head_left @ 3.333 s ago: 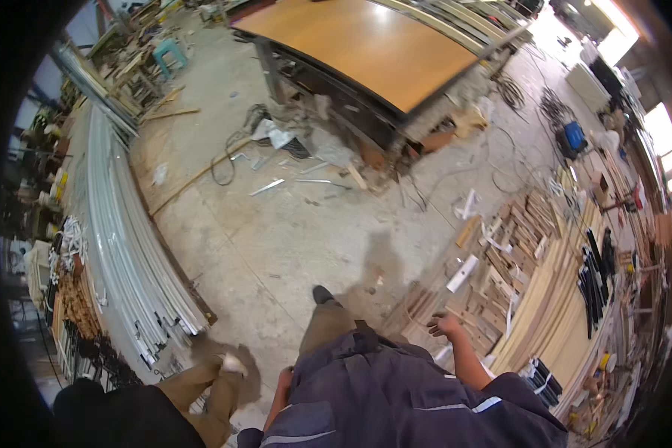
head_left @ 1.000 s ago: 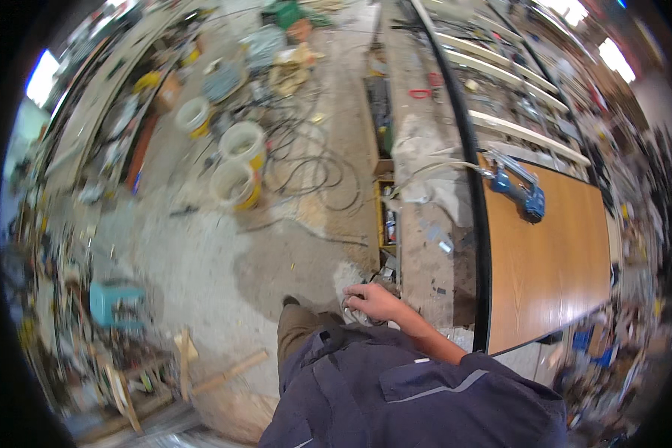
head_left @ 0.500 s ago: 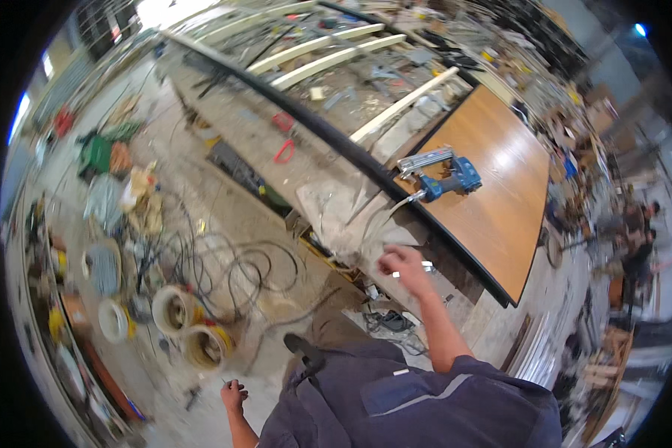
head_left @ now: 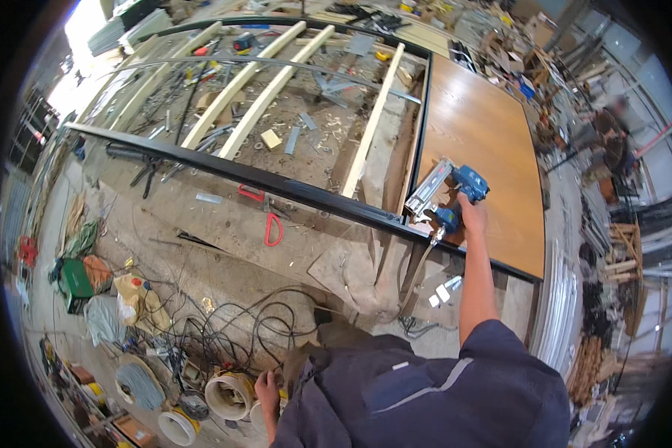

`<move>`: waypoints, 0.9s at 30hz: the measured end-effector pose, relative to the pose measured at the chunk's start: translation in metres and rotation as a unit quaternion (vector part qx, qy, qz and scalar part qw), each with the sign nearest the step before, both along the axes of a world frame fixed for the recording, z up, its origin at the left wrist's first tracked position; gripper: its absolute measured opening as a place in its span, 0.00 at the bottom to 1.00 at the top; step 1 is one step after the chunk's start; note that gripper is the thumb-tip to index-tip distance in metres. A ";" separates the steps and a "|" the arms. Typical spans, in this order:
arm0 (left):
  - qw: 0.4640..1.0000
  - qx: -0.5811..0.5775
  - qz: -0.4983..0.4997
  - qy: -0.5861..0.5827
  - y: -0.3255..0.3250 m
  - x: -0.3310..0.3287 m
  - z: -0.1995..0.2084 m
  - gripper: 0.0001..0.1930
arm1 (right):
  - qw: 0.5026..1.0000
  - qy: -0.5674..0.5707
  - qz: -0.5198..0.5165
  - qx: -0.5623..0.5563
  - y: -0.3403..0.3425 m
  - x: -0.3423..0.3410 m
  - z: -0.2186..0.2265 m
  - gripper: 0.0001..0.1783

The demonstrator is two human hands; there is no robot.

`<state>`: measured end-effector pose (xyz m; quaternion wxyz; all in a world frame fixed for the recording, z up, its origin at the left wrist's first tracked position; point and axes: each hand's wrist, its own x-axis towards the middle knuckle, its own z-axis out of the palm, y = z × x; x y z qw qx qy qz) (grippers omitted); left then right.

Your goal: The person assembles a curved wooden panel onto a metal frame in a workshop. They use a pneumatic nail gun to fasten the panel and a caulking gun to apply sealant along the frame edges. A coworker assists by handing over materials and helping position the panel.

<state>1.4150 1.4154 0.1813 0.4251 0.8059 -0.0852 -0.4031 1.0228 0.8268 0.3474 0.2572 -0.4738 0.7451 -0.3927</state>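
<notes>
My right hand [head_left: 472, 214] is closed around the handle of a blue nail gun [head_left: 471, 181] with a silver magazine. The gun lies over a wood-grain panel [head_left: 489, 119], near its front left corner, with an air hose [head_left: 418, 272] running from the handle's end. Low beside my body hangs my left hand [head_left: 267, 390], above white buckets [head_left: 229, 396]; its fingers are curled, and I cannot make out whether anything is in them. The panel sits at the right end of a long black frame [head_left: 276, 181] with pale wooden slats [head_left: 265, 104].
Red-handled scissors [head_left: 273, 228] lie on the bench in front of the frame. Coiled black hoses [head_left: 269, 317], bags [head_left: 143, 302] and a green box [head_left: 75, 285] cover the floor at left. Metal profiles [head_left: 560, 321] stand right of the panel. Another person [head_left: 611, 138] is at far right.
My right hand has reached forward and taken hold of the nail gun's handle. My left hand has come in closer to my body. The view has turned and moved nearer the frame.
</notes>
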 end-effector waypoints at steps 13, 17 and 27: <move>0.881 -0.154 -0.447 -0.009 -0.390 0.136 0.193 0.12 | 0.932 -0.349 -0.085 0.044 -0.007 0.041 0.022 0.18; 0.735 -0.284 -0.616 -0.015 -0.517 0.118 0.229 0.12 | 0.939 -0.307 -0.152 -0.036 0.061 0.065 0.088 0.18; 0.714 -0.270 -0.627 0.156 -0.691 -0.008 0.222 0.23 | 0.922 -0.336 -0.171 -0.084 0.190 0.134 0.183 0.31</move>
